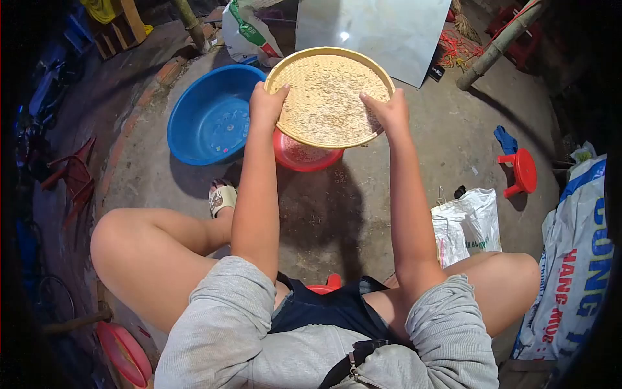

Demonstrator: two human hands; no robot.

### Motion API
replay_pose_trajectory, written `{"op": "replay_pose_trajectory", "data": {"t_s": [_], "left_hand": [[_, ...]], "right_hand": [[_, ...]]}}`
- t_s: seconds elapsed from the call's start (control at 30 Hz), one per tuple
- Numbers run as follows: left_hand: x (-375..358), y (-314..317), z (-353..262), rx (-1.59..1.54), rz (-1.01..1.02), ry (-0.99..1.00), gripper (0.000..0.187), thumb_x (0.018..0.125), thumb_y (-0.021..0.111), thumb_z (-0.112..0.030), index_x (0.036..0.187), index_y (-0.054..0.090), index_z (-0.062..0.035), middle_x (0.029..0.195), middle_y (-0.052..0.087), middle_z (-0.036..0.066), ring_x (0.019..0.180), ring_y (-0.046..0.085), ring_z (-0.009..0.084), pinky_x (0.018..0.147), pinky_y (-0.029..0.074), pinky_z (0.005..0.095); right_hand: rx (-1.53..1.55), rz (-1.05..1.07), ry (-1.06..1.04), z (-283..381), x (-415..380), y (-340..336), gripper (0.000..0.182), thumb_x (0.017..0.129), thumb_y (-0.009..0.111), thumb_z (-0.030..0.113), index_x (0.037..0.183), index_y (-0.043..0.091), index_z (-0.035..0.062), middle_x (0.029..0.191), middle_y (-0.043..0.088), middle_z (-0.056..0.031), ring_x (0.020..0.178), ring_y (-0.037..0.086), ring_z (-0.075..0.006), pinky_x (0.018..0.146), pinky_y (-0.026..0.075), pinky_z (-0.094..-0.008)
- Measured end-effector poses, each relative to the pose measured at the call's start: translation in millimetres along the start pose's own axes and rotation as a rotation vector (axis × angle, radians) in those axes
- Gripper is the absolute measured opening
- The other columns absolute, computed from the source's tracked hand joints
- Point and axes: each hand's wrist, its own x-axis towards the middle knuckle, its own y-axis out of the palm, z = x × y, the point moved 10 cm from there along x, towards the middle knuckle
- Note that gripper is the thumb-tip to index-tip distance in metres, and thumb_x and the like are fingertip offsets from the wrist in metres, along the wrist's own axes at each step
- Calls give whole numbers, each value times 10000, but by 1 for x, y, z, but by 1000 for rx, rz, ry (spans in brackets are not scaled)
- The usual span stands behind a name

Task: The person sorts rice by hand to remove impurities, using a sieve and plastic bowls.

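A round woven tray (327, 97) with a raised yellow rim is held up in front of me. Pale grains or husks with darker bits (337, 104) are spread over it. My left hand (267, 107) grips its left rim, thumb over the edge. On the right rim my right hand (389, 111) does the same, its thumb pointing inward. The fingers under the tray are hidden. Below the tray, partly covered by it, a red basin (304, 162) holds some grain. A large blue basin (210, 120) stands to the left on the floor.
A red stool (523, 172) lies at the right near a blue cloth (505, 139). White sacks (466, 223) and a large printed sack (573, 266) are on the right. A metal sheet (369, 32) leans ahead. Wooden poles (499, 48) stand at the back; a pink basin (123, 353) is lower left.
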Motion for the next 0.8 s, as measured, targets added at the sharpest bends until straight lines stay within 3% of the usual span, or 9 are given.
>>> {"op": "replay_pose_trajectory", "data": {"t_s": [0.2, 0.3, 0.37, 0.47, 0.57, 0.63, 0.7, 0.77, 0.8], "left_hand": [[-22, 18, -20, 130, -98, 56, 345, 754, 673, -199, 947, 542, 54, 898, 625, 223, 818, 625, 316, 719, 480, 368], [-19, 32, 13, -151, 13, -77, 310, 784, 646, -178, 959, 550, 59, 874, 632, 193, 779, 622, 269, 697, 481, 355], [-21, 17, 6, -271, 66, -147, 224, 825, 609, -141, 936, 581, 52, 845, 638, 153, 703, 615, 189, 626, 485, 322], [-3, -2, 20, -238, 78, -170, 214, 826, 610, -123, 941, 567, 52, 832, 634, 151, 690, 612, 174, 614, 485, 308], [-13, 3, 11, -346, 34, -202, 288, 783, 656, -147, 940, 537, 62, 838, 626, 164, 721, 618, 197, 635, 490, 325], [-17, 22, -8, -10, -31, 24, 349, 750, 684, -149, 979, 531, 66, 813, 630, 118, 642, 604, 179, 603, 484, 290], [-41, 32, -22, 51, -214, 89, 391, 693, 727, -153, 956, 546, 72, 800, 634, 124, 633, 597, 182, 608, 481, 297], [-44, 30, -26, 106, -234, 110, 370, 676, 741, -163, 919, 586, 69, 771, 638, 121, 595, 583, 165, 594, 478, 287], [-31, 31, -13, 86, -93, 63, 374, 688, 728, -159, 919, 548, 73, 838, 632, 161, 674, 612, 205, 609, 490, 304]], "right_hand": [[162, 113, 72, -37, 33, -2, 625, 630, 766, 340, 998, 476, -73, 942, 613, -250, 855, 628, -335, 743, 494, -381], [-4, -6, 50, -2, 19, -35, 535, 689, 718, 313, 979, 484, -70, 939, 608, -258, 863, 620, -356, 747, 487, -401], [-75, -64, -92, 29, 7, -28, 483, 738, 674, 290, 986, 466, -68, 915, 602, -267, 867, 604, -391, 762, 477, -419], [-115, -94, -68, 49, -11, -17, 491, 743, 670, 282, 1004, 454, -73, 915, 602, -267, 861, 603, -395, 764, 476, -421], [-70, -117, -31, 33, -7, -18, 484, 741, 674, 279, 1006, 471, -73, 928, 609, -251, 859, 613, -365, 752, 479, -415], [51, -18, 0, -15, 25, -17, 467, 736, 684, 276, 1006, 501, -58, 913, 630, -210, 835, 633, -311, 723, 487, -401], [326, 195, 60, -67, 50, 10, 438, 729, 695, 281, 985, 528, -33, 875, 641, -181, 784, 643, -267, 682, 495, -382], [232, 91, 174, -103, 49, 20, 448, 719, 705, 309, 970, 519, -12, 851, 636, -182, 741, 637, -251, 653, 499, -366], [253, 47, 105, -96, 44, 25, 385, 740, 696, 249, 941, 523, -31, 810, 623, -152, 685, 615, -200, 580, 490, -332]]}}
